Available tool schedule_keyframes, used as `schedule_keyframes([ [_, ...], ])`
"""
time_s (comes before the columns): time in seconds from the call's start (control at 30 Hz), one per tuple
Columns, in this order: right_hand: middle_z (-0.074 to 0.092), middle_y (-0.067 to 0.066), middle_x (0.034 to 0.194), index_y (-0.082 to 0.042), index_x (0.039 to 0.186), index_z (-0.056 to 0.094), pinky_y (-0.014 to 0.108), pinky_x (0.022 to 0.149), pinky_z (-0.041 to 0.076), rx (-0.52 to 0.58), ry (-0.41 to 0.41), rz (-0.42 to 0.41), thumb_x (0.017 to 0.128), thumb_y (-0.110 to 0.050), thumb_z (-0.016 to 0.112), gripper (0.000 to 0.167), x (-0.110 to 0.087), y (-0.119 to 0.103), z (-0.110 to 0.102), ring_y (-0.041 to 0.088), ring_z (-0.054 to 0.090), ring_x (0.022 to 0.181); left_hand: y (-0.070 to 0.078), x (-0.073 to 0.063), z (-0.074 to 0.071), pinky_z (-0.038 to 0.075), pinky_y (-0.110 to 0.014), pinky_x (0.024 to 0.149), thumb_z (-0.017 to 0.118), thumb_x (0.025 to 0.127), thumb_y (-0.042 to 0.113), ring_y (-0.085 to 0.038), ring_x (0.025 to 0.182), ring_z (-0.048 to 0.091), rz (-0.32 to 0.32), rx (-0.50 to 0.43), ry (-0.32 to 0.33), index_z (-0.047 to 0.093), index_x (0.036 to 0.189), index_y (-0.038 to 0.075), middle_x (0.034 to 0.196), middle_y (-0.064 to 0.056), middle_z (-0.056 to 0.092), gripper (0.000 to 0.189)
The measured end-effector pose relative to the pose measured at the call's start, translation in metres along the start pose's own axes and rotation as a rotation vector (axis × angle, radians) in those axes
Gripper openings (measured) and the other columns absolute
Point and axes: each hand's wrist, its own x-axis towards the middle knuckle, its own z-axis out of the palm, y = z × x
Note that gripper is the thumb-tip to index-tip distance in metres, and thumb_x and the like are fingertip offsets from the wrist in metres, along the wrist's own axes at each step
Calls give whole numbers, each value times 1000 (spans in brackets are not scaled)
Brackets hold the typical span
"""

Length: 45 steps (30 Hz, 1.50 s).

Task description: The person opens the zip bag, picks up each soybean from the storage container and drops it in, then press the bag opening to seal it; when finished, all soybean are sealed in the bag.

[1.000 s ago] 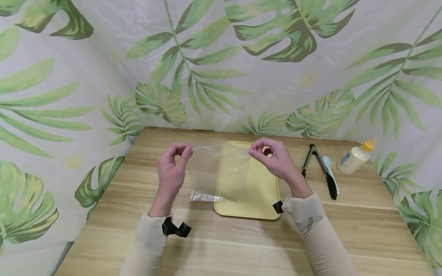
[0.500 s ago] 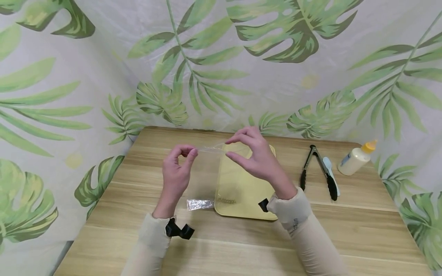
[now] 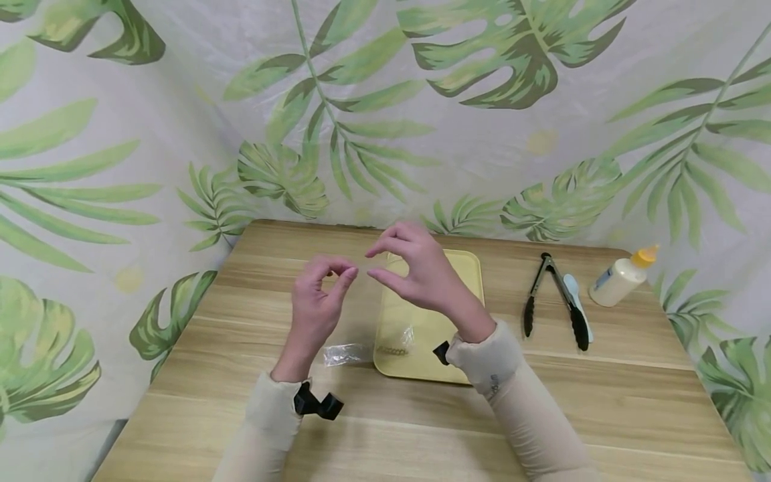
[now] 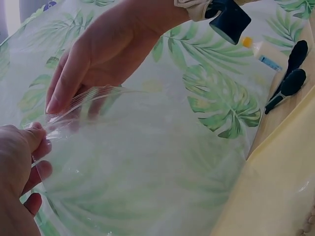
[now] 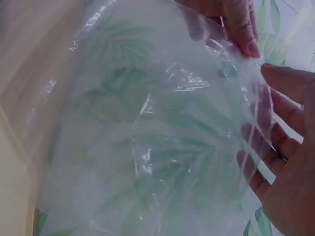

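A clear plastic zip bag (image 4: 147, 162) hangs between my hands; ridged lines run along its top edge. In the head view the bag is hard to see, except where its lower edge (image 3: 346, 354) catches the light. My left hand (image 3: 316, 294) pinches a corner of the top edge between thumb and fingers. My right hand (image 3: 415, 268) is at the same edge, thumb and fingers spread apart. In the right wrist view its fingers (image 5: 261, 152) lie behind the plastic. Below is a yellow tray (image 3: 466, 268). A small brown beaded-looking item (image 3: 393, 350) shows at its front left.
On the right side of the wooden table (image 3: 602, 408) lie black-tipped tongs (image 3: 569, 301) and a light blue utensil (image 3: 571, 286). A white bottle with a yellow cap (image 3: 620, 281) stands beside them. A leaf-patterned sheet (image 3: 361, 100) hangs behind the table.
My right hand has let go of its corner, spread its fingers and moved left toward my left hand. My left hand has shifted slightly right, still pinching the bag.
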Motion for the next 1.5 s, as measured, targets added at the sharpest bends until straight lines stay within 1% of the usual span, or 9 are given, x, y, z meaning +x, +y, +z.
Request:
schedule_keyframes([
  [0.17,68,-1,94,-14,92,78,33,87,51,-47,-20,-50,87,-19,83,9,4,0,5,18,61,98,2,0,-1,47,-19,79,76,89,-2,-9,83,58,13,-27,1,76,90,3,84,-10,74,6],
  [0.27,68,-2,90,-14,89,77,34,85,51,-60,-19,-81,88,-19,82,7,6,-1,7,17,62,95,3,-1,-2,47,-19,78,78,87,-3,-7,82,57,8,-36,13,78,90,4,82,-11,74,8],
  [0.4,69,-1,89,-13,88,76,33,84,51,-56,-31,-90,90,-19,80,7,7,-1,9,17,61,91,3,-1,-3,48,-18,78,78,85,-5,-7,82,57,10,-35,23,78,90,4,82,-12,74,11],
  [0.6,69,-1,88,-12,88,76,34,81,49,-62,-52,-101,91,-18,78,7,9,-1,12,17,59,86,0,0,-5,46,-19,76,78,85,-4,-8,81,57,19,-6,7,78,90,4,82,-11,75,10],
  [0.87,70,-2,87,-13,87,76,34,76,50,-97,-38,-122,91,-17,77,6,9,-2,15,17,62,84,-3,2,-6,45,-21,74,79,86,-2,-11,78,57,51,24,-13,78,90,5,81,-8,75,7],
  [1.0,70,-3,86,-13,85,76,34,76,51,-85,-26,-110,91,-17,78,7,8,0,16,16,63,83,-2,1,-7,44,-21,74,79,87,-1,-11,79,58,57,39,-21,78,90,5,80,-7,74,7],
  [1.17,70,-3,85,-14,85,76,34,81,53,-28,-25,-86,92,-19,78,9,4,7,17,18,65,85,-1,2,-9,42,-22,75,79,87,0,-15,78,58,83,66,-31,78,90,6,80,-7,74,7],
  [1.27,70,-2,85,-13,85,76,35,82,53,-5,-23,-83,92,-18,78,9,3,10,17,19,65,85,-1,2,-11,43,-23,77,79,86,-1,-16,78,59,91,75,-19,77,89,5,80,-7,74,7],
  [1.5,71,-3,85,-14,83,76,37,84,53,-35,-7,-81,90,-16,80,8,-3,15,16,16,65,85,1,3,-14,40,-23,76,79,86,-2,-18,75,57,98,89,15,77,86,4,78,-9,74,6],
])
